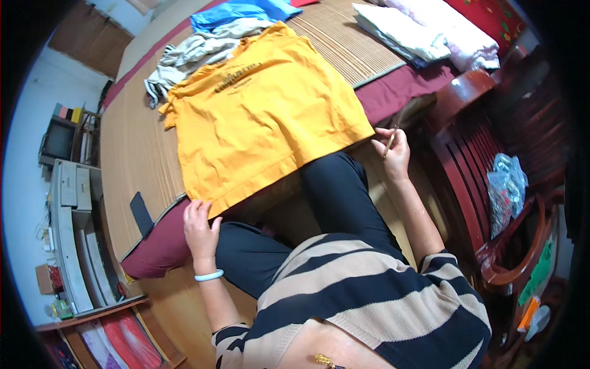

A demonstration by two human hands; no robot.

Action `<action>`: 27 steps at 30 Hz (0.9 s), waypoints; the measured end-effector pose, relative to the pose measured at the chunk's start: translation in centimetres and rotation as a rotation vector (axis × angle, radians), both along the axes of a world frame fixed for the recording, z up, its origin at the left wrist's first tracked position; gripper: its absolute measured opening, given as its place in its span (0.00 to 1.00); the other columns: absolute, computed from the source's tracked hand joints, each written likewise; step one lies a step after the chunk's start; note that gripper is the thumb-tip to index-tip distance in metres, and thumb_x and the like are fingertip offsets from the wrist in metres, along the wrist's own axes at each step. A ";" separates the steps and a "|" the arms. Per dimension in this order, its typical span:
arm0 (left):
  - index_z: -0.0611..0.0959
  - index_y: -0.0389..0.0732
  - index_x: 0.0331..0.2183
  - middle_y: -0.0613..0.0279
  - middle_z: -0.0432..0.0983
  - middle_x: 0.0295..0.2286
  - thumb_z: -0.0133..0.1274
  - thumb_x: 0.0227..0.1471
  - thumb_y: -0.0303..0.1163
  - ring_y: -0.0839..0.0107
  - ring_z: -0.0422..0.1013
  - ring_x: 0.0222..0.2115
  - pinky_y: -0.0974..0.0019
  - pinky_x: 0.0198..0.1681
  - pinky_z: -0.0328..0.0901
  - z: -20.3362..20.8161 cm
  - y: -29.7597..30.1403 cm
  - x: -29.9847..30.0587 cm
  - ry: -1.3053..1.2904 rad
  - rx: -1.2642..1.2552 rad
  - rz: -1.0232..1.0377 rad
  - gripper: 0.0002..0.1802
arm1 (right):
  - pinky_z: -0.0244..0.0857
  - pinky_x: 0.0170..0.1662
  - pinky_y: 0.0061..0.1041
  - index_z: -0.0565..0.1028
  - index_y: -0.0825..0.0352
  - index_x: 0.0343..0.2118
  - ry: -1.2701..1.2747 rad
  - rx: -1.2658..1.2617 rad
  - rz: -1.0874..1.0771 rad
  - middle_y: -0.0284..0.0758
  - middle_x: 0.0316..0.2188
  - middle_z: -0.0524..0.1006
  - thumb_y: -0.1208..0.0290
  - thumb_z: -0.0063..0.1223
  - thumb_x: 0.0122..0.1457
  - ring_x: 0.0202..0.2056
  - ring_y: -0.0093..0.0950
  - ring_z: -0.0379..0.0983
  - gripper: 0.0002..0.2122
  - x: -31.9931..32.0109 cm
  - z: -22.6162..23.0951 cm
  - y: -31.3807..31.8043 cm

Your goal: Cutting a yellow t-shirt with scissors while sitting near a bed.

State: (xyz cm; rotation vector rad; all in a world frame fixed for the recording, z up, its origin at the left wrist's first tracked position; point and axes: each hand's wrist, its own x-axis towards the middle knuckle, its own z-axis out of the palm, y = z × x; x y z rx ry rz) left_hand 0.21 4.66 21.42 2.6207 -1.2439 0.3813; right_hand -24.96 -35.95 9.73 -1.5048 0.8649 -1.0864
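Observation:
A yellow T-shirt point(264, 117) with dark print on its chest lies spread on the bed, its hem toward me. My left hand point(201, 232) rests at the hem's near left corner. Its fingers are stretched over the cloth and the thumb stands apart. Beside the right hem corner, my right hand point(396, 157) is closed around a small, slim, brass-coloured tool point(389, 145). The fingers partly hide that tool, so its exact kind does not show. Whether the right hand touches the shirt is unclear.
Behind the shirt lie a crumpled grey-white garment point(203, 52) and blue cloth point(243, 13). Folded white clothes point(402, 31) are at the far right. A dark phone point(141, 213) lies on the bamboo mat point(132, 147) at left. A dark red wooden chair point(458, 166) holds a plastic bag point(507, 190).

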 end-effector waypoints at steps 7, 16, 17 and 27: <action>0.82 0.42 0.36 0.57 0.74 0.40 0.61 0.38 0.24 0.55 0.68 0.47 0.55 0.51 0.63 -0.2 0.4 1.0 0.006 -0.047 0.000 0.16 | 0.58 0.30 0.12 0.73 0.65 0.37 -0.044 -0.093 0.009 0.21 0.27 0.69 0.83 0.58 0.49 0.25 0.11 0.61 0.12 1.5 2.3 0.2; 0.83 0.37 0.31 0.54 0.77 0.36 0.58 0.47 0.26 0.54 0.70 0.42 0.58 0.47 0.65 0.0 1.0 1.7 0.138 -0.229 -0.034 0.06 | 0.55 0.27 0.10 0.69 0.63 0.31 -0.096 -0.119 0.079 0.21 0.24 0.71 0.82 0.57 0.53 0.24 0.09 0.62 0.08 2.0 3.0 -2.3; 0.82 0.36 0.31 0.54 0.77 0.36 0.57 0.49 0.27 0.54 0.71 0.41 0.58 0.47 0.65 -0.1 1.2 1.9 0.172 -0.263 -0.034 0.06 | 0.57 0.28 0.11 0.69 0.63 0.31 -0.103 -0.126 0.089 0.23 0.25 0.72 0.82 0.56 0.53 0.25 0.10 0.64 0.08 2.3 3.1 -2.5; 0.79 0.33 0.32 0.55 0.77 0.31 0.53 0.53 0.27 0.60 0.72 0.33 0.63 0.38 0.66 0.0 1.5 4.1 0.266 -0.452 0.015 0.06 | 0.63 0.31 0.15 0.69 0.63 0.32 -0.109 0.095 0.277 0.26 0.26 0.71 0.80 0.60 0.53 0.27 0.17 0.68 0.10 5.0 6.7 -7.9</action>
